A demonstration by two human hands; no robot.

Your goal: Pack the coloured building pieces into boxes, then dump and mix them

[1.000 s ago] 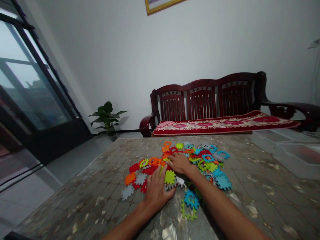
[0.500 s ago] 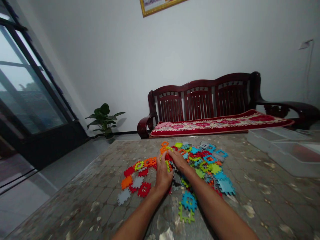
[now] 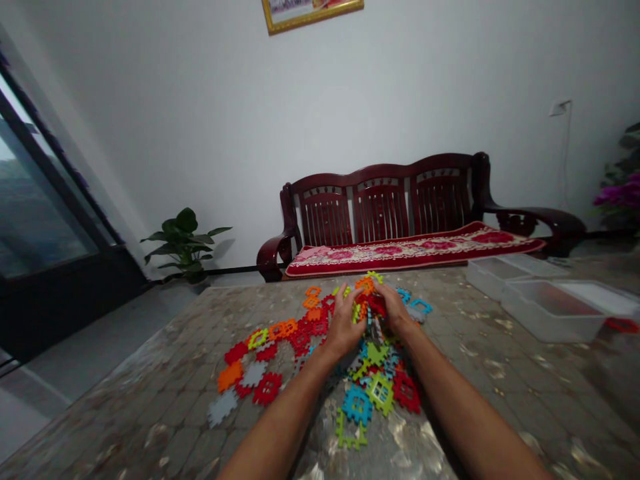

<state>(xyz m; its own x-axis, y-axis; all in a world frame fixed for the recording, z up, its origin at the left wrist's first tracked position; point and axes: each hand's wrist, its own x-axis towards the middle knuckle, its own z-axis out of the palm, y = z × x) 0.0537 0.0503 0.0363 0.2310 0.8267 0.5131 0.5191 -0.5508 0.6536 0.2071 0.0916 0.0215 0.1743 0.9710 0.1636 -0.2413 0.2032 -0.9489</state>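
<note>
My left hand [image 3: 344,328] and my right hand [image 3: 399,313] are cupped around a bunch of notched interlocking plastic tiles [image 3: 371,304], pressing them from both sides. Red, orange and yellow-green ones show between my fingers, some on edge; the palms and some fingertips are hidden. In front of the hands lie a yellow-green tile [image 3: 380,393], a dark red tile [image 3: 407,392] and a blue square tile [image 3: 357,404]. Loose tiles run out to the left, among them an orange tile [image 3: 230,377] and a grey tile [image 3: 223,407].
A patterned table [image 3: 185,393] carries everything. Clear plastic boxes [image 3: 550,317] stand at its right. Behind is a dark red wooden bench [image 3: 385,200] with a floral red cover [image 3: 415,251]. A potted plant [image 3: 185,243] stands at the left by the wall.
Both hands have moved right and into the heap, drawing tiles together between them. Tiles on the right side of the heap have shifted inward. The camera view has turned slightly right.
</note>
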